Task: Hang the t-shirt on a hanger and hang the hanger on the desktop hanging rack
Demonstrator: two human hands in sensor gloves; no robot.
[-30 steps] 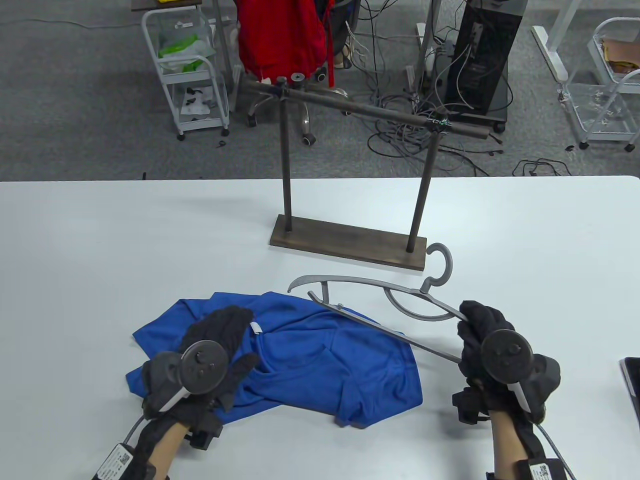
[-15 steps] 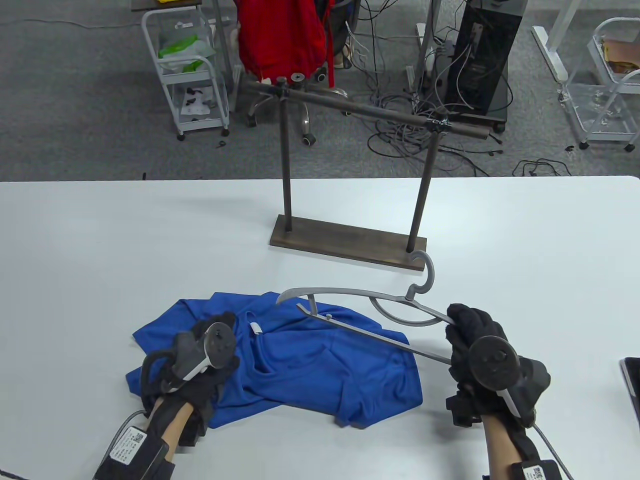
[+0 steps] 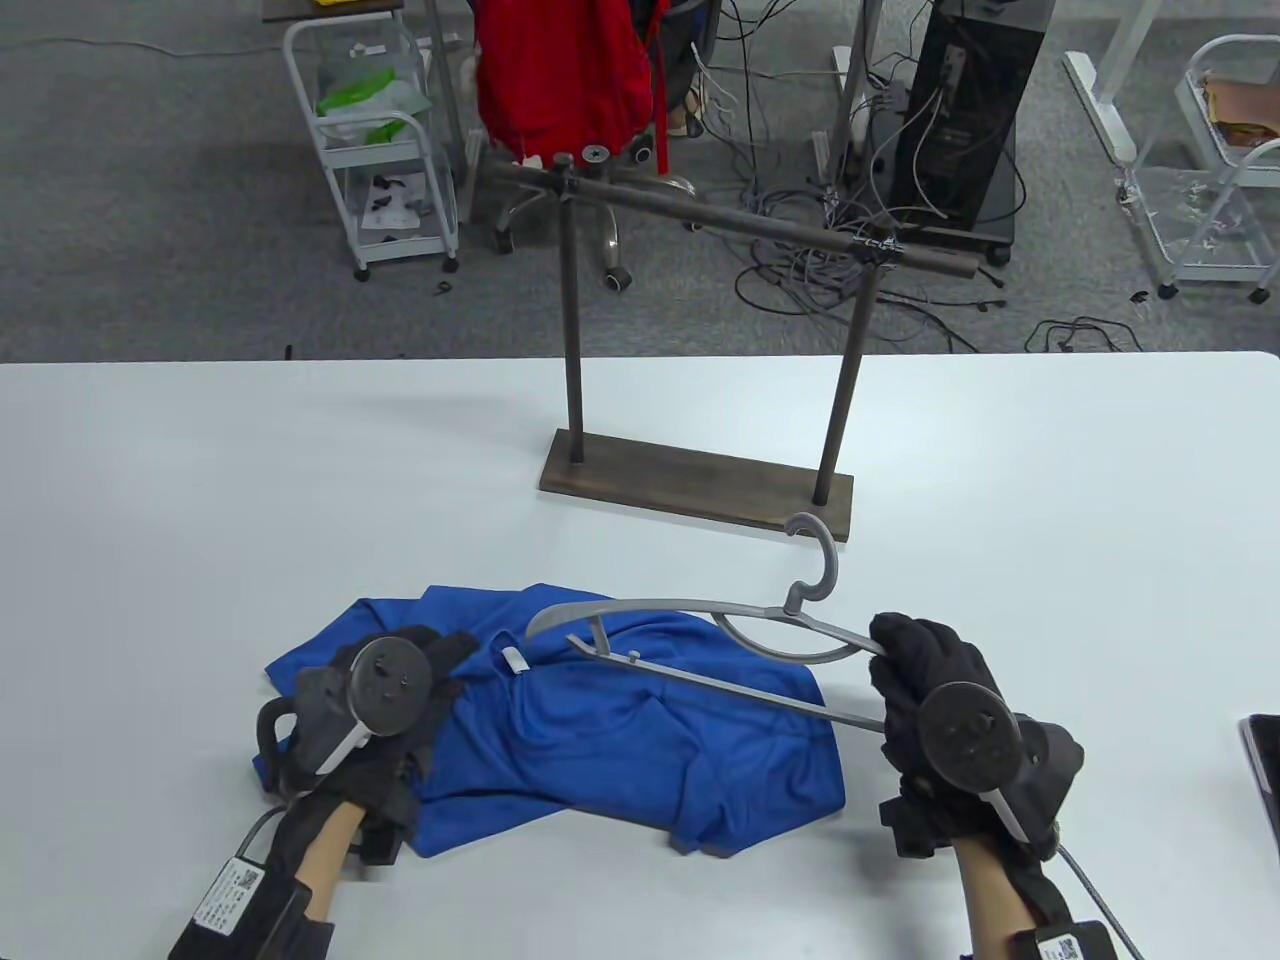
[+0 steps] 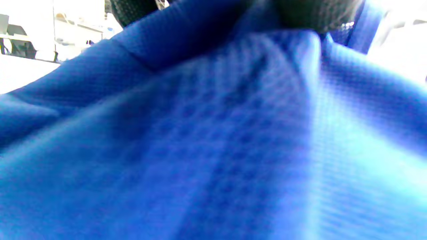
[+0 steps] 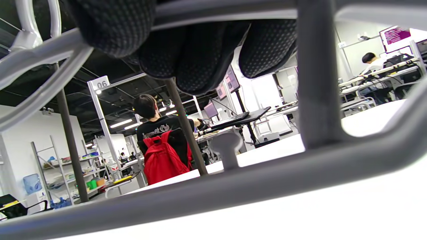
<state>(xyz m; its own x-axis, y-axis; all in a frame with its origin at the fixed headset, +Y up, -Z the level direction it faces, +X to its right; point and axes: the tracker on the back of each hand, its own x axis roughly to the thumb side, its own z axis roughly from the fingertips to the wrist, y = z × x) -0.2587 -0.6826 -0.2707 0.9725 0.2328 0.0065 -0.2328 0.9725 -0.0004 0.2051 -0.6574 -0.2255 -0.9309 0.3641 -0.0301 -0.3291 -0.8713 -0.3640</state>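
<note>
A blue t-shirt (image 3: 650, 730) lies crumpled on the white table (image 3: 200, 480), near the front. My left hand (image 3: 440, 655) sits on its left part by the collar and pinches a fold of the cloth. In the left wrist view the t-shirt (image 4: 213, 133) fills the frame and bunches up toward my fingers (image 4: 317, 16). My right hand (image 3: 905, 665) grips the right end of a grey hanger (image 3: 690, 602), whose left end hovers over the shirt. The right wrist view shows my fingers (image 5: 196, 60) curled round the hanger (image 5: 233, 190). The dark hanging rack (image 3: 700, 490) stands behind, bar bare.
A dark flat device (image 3: 1262, 760) lies at the table's right edge. Beyond the far edge are white wire carts (image 3: 385, 150), a chair with a red garment (image 3: 560, 70), a black computer tower (image 3: 965, 110) and loose cables on the floor.
My left hand went from lying flat on the shirt to curling and pinching the cloth near the collar. My right hand carried the hanger left and toward me, over the shirt.
</note>
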